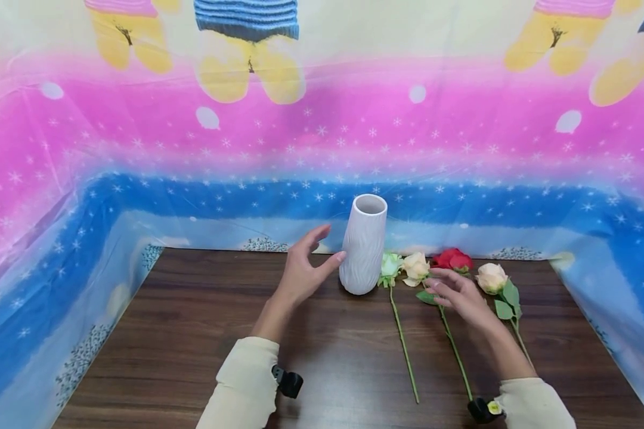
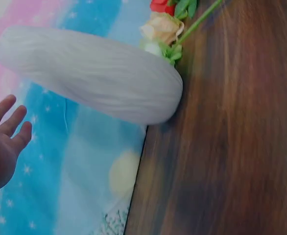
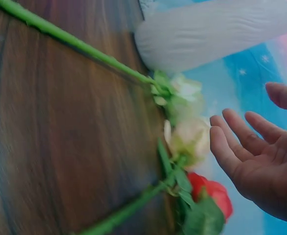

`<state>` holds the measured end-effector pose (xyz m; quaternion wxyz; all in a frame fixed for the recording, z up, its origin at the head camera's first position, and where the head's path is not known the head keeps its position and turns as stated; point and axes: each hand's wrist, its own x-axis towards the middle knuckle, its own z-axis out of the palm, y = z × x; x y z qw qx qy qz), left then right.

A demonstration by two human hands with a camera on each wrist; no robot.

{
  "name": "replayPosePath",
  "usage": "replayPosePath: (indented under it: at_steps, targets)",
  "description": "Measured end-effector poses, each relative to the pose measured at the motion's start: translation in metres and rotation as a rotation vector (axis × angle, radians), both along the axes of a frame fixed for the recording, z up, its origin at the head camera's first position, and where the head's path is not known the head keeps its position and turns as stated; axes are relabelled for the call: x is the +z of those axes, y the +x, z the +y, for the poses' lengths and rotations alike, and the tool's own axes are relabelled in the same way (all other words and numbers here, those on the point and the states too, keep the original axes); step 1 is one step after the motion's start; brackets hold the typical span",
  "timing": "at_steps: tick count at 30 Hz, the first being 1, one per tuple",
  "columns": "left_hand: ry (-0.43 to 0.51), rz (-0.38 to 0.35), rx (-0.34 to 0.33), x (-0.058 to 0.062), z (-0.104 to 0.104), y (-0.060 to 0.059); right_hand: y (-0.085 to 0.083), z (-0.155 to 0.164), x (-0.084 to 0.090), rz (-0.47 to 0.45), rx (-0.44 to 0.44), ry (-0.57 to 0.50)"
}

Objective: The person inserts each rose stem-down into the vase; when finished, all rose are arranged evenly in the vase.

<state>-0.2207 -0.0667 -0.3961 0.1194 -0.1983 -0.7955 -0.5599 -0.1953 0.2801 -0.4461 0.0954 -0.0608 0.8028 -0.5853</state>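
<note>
Clearly the left hand (image 1: 304,269) is beside the white vase (image 1: 362,243), which stands upright on the desk (image 1: 204,333) near its back edge. That hand's grip is spread: the thumb tip touches or nearly touches the vase's ribbed side, while the other fingers stay off it, as the left wrist view also shows. Four flowers lie on the desk just right of the vase, heads toward the backdrop (image 1: 139,149): a pale green rose (image 1: 390,263) against the vase's foot, a cream rose (image 1: 415,266), a red rose (image 1: 453,259) and a peach rose (image 1: 491,277). The right hand (image 1: 458,295) hovers over the cream rose's stem, just below the bloom, fingers relaxed and apart, holding nothing.

To do this step well, the person would probably close the left fingers round the vase's wider lower half, since it is tall and narrow and looks easy to tip. The right hand would do best to pinch the stem (image 1: 455,351) rather than the petals, and lift it clear of the neighbouring leaves so the other flowers are not dragged along.
</note>
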Motion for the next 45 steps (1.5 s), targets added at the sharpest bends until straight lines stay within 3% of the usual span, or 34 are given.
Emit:
replayPosePath:
  at_steps: [11,17,21,25,35,39,45]
  targets:
    - [0.086,-0.113,-0.059,0.018,0.033,-0.016,-0.012,-0.029,-0.026,-0.16,-0.009,-0.078]
    - [0.107,-0.159,-0.057,0.023,0.043,-0.025,-0.019,-0.037,-0.04,-0.229,-0.018,-0.03]
    - [0.113,-0.19,-0.065,0.026,0.047,-0.031,-0.019,-0.043,-0.045,-0.246,-0.027,0.043]
    - [0.137,-0.199,-0.075,0.028,0.05,-0.038,-0.02,-0.051,-0.046,-0.205,-0.048,0.131]
    - [0.143,-0.194,-0.084,0.034,0.057,-0.049,-0.024,-0.071,-0.047,-0.026,-0.096,0.593]
    - [0.114,-0.194,-0.081,0.036,0.058,-0.052,-0.024,-0.073,-0.048,-0.002,-0.118,0.669]
    - [0.098,-0.206,-0.089,0.037,0.056,-0.055,-0.028,-0.073,-0.049,0.002,-0.119,0.685]
